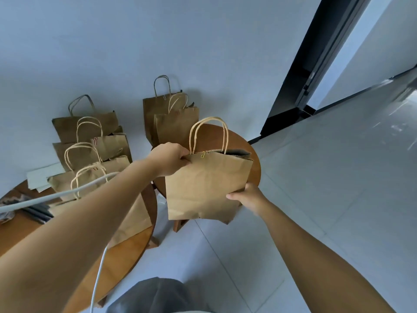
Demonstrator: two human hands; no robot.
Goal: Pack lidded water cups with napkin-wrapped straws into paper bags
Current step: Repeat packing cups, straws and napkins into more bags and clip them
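— What is the room like?
— A plain pale wall (158, 41) fills the view from nine to one o'clock. Large glossy light tiles form the floor (327, 177), from three to six o'clock.
— Any opening?
— At one to two o'clock, a dark door frame (300, 71), daylight reflecting on the tiles beyond it.
— Furniture?
— A round wooden table (126, 251) at seven to eight o'clock, and a smaller round wooden stool (256, 163) near the centre.

Round wooden table (126, 251) carries paper bags (90, 154); small round stool (253, 152) bears two bags (173, 123).
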